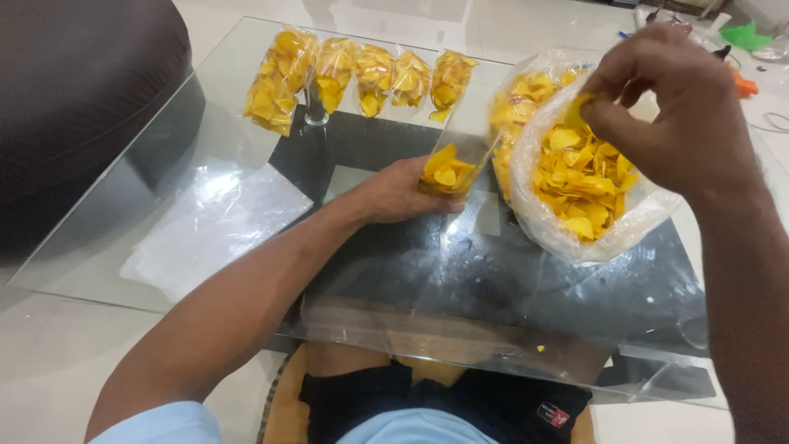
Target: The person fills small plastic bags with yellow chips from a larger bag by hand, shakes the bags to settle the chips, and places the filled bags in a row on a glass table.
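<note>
The left hand [394,193] has its grip around a small clear pouch [450,168], upright for filling; at two o'clock, the right hand [666,107] pinches yellow chips [579,177] above the big bag [575,234] on the glass surface [460,271].

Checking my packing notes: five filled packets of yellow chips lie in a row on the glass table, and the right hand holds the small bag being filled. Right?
Not quite. In the head view the left hand holds the small bag; the right hand pinches chips over the big bag. The five packets do lie on the glass table.
</note>
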